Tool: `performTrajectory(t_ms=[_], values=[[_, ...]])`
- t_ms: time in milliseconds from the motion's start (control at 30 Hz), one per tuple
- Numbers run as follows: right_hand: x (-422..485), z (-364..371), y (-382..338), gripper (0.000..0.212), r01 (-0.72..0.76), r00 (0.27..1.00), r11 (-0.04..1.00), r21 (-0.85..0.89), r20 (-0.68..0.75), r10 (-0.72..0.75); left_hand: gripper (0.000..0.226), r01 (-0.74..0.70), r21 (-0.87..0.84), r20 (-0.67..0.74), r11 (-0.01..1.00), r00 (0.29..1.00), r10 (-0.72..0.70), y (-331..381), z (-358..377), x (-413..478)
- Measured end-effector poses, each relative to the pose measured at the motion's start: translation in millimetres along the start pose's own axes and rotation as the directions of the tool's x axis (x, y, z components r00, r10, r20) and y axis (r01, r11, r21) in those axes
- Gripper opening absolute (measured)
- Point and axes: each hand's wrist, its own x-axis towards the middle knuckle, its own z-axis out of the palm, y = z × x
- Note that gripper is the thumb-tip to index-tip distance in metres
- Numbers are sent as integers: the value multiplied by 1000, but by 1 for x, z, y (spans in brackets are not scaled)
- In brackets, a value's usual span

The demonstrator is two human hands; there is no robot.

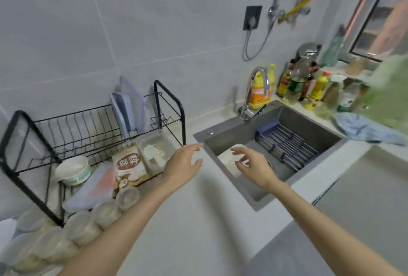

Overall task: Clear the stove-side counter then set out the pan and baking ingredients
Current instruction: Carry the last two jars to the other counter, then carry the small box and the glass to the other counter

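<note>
Two bare hands reach over a kitchen sink [313, 127]. The right hand [251, 165] hovers above a white tub [225, 159] that lies in the basin's near left corner, fingers spread and loosely bent across its upper edge. Whether the fingertips touch it cannot be told, and nothing is grasped. The left hand [183, 163] is held over the counter [187, 220] just beside the sink's rim, fingers released and apart, the tub just to their right. Under the wire rack [88, 125] at left lie a packet [129, 164], a clear box [155, 152] and a bowl [75, 171], with a row of jars [106, 214] in front. A drain basket [284, 143] sits in the sink below the tap [258, 85]; bottles [295, 85] and a blue cloth [364, 130] crowd the far side
</note>
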Motion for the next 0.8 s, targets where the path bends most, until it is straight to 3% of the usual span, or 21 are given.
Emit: performTrajectory(t_ms=[233, 467, 600, 800], values=[[-61, -129, 94, 40, -128, 978, 992, -24, -168, 122, 47, -154, -75, 79, 985, 984, 159, 138, 83, 50], [-141, -259, 189, 37, -256, 907, 967, 15, -342, 245, 47, -320, -168, 148, 932, 927, 345, 299, 178, 79], [-191, -325, 234, 39, -339, 834, 941, 11, -459, 306, 49, -397, -219, 208, 891, 874, 440, 388, 228, 92], [-263, -407, 292, 39, -457, 669, 884, 99, -617, 415, 46, -503, -375, 268, 779, 745, 610, 515, 302, 109]])
